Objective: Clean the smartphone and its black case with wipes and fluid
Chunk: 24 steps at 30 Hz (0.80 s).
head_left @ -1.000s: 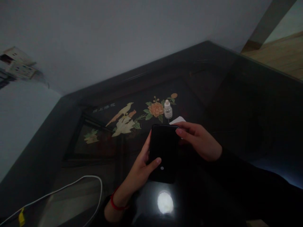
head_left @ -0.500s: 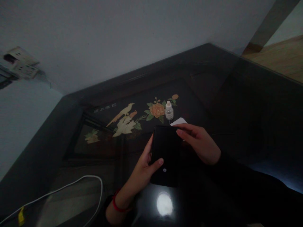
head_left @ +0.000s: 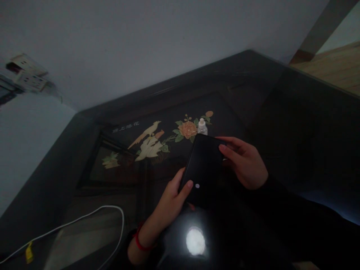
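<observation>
A black phone (head_left: 204, 168) with a dark screen is held over a dark glossy table (head_left: 281, 123). My left hand (head_left: 171, 198) grips its lower left edge, thumb lying on the screen near a small white logo; a red band circles that wrist. My right hand (head_left: 244, 161) curls its fingers round the phone's upper right corner. A small clear dropper bottle (head_left: 201, 126) with a white cap stands just beyond the phone's top edge, partly hidden by it.
The table carries an inlaid picture of birds (head_left: 149, 140) and an orange flower (head_left: 187, 129). A white cable (head_left: 73, 225) loops at the lower left. Wall sockets (head_left: 25, 73) sit at far left. A lamp reflection (head_left: 195, 241) glares near the front.
Both hands have lifted and tilted the phone up and to the right, toward the bottle. The white paper beside the bottle is now hidden behind the phone.
</observation>
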Available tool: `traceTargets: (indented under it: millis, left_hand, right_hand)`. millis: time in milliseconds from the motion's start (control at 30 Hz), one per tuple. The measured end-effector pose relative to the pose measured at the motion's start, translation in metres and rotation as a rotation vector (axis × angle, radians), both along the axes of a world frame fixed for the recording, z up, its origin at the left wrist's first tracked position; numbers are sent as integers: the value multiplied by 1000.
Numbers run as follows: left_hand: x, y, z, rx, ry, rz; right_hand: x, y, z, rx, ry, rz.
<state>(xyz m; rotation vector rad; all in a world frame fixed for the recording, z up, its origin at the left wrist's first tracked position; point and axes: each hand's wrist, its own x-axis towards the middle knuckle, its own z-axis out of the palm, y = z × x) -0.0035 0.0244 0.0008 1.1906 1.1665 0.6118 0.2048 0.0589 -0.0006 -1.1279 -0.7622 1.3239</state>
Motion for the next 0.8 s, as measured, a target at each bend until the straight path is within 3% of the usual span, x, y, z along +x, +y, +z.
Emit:
traceTargets:
  millis: [100,267,400,533,667,800]
  left_hand:
    - [1,-1,0,-76,-84,-60]
    - [1,-2,-5,-90,-159,-21]
    - [3,-4,-7,-18,-127,38]
    - [7,-5,-5,36,-155,154]
    - [6,0,-7,138,-106,338]
    - [5,7,-12,181,-94,398]
  right_hand:
    - [0,1,-2,-15,10,-6]
    - [-1,1,-1,-45,20,29]
    - [-4,-1,1,-93,-5,207]
    - [-12,-10,-3,-120,-71,489]
    - [-25,-24,-12,1,-202,506]
    - [-32,-31,-21,55,-319,480]
